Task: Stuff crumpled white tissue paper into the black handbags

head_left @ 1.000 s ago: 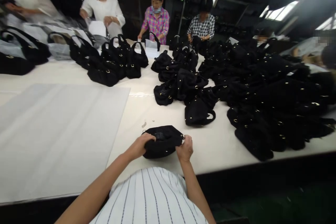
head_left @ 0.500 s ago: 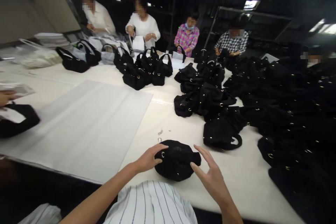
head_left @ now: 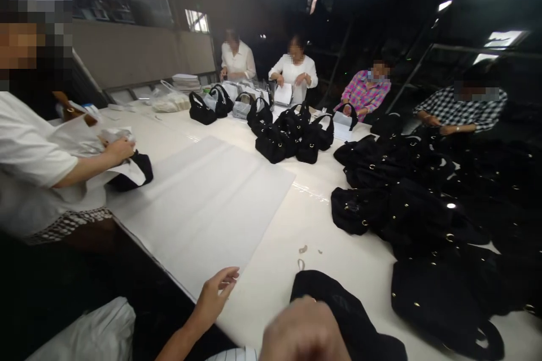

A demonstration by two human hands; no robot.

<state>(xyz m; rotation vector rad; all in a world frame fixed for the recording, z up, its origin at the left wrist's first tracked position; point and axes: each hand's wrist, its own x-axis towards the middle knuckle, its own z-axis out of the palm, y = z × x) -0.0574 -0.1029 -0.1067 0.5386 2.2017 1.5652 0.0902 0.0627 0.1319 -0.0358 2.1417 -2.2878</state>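
Note:
My left hand (head_left: pixel 215 298) is raised over the table's near edge by the corner of the pale sheet (head_left: pixel 207 197). Its fingers are loosely curved, apart from the thumb, with nothing between them. Close to the camera, my right hand (head_left: pixel 302 331) looks curled and is smeared by motion, so its fingers cannot be made out. Behind it a black fabric bag (head_left: pixel 342 307) lies on the white table (head_left: pixel 271 262), partly covered by that hand. Whether the hand touches the bag cannot be told.
A large heap of black bags (head_left: pixel 423 225) covers the right side. Several bags with handles (head_left: pixel 288 135) stand mid-table. At left, a co-worker's hand (head_left: pixel 121 149) handles clear plastic above a black bag (head_left: pixel 135 172). Other people work along the far side.
Both hands have left the sides of the black bag; my left hand moved left, and my right hand came close to the camera. The view has swung left, bringing in the co-worker.

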